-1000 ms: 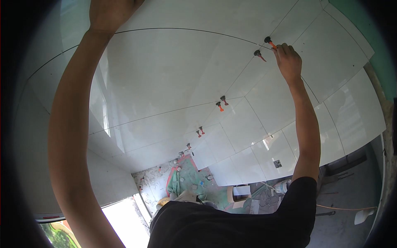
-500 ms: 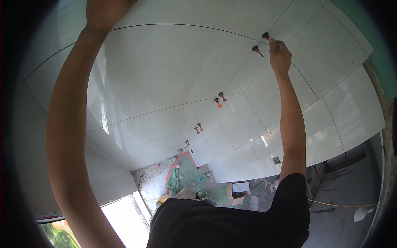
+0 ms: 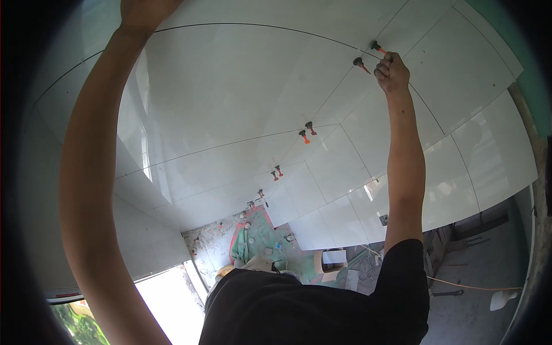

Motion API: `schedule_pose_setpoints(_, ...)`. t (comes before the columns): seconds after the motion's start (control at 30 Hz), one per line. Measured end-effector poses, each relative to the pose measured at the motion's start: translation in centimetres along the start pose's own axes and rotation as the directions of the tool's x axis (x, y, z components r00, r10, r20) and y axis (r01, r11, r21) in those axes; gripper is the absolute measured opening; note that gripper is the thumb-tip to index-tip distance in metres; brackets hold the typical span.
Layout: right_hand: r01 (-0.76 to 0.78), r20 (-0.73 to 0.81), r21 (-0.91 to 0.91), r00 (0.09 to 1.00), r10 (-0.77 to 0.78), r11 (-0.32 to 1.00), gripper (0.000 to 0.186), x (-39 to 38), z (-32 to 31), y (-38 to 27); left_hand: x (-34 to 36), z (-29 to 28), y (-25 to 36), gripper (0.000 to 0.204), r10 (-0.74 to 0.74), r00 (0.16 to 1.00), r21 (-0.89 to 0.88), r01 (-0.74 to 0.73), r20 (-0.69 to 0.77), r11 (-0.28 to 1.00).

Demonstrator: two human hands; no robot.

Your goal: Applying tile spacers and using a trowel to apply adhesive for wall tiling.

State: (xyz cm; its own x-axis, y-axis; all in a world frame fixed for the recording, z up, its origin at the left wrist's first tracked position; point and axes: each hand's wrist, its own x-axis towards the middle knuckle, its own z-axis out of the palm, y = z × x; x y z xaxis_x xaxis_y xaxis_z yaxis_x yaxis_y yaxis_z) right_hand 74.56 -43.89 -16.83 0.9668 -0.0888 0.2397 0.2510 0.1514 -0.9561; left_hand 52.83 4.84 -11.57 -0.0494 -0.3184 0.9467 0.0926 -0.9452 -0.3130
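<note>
My right hand has turned, gripping an orange-handled clip at two o'clock. I cannot tell whether my left hand, at eleven, grips.

1. Main light lower left: opening blown to pure white, detail gone.
2. Tiled wall evenly lit, pale grey; glare streaks near its left edge, smaller hot spots toward its lower right edge.
3. Grey surface past that edge: dim. Black shirt nearly flat.
4. Strong fisheye: tile joints bow, corners vignette to black.
5. Right hand fairly sharp; floor clutter soft.
</note>
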Motion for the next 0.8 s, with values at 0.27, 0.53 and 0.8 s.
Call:
schedule_pose_setpoints(0.27,0.182,0.030,-0.892,0.937,-0.347,0.415,0.042,-7.9,-6.5,4.3,-0.6,-0.4,-0.4,0.035,0.008,1.000,-0.039,-0.008,-0.012,0.999)
schedule_pose_setpoints(0.53,0.571,0.410,-0.820,0.538,-0.736,-0.040,0.035,-5.4,-2.5,7.1,-0.3,-0.5,-0.2,0.033,0.028,0.999,0.005,-0.027,-0.018,1.000)
schedule_pose_setpoints(0.8,0.530,0.696,-0.702,0.365,-0.618,-0.477,0.026,-3.0,-3.1,5.6,-0.1,-0.1,0.5,0.037,0.015,1.000,-0.018,-0.015,0.007,1.000)
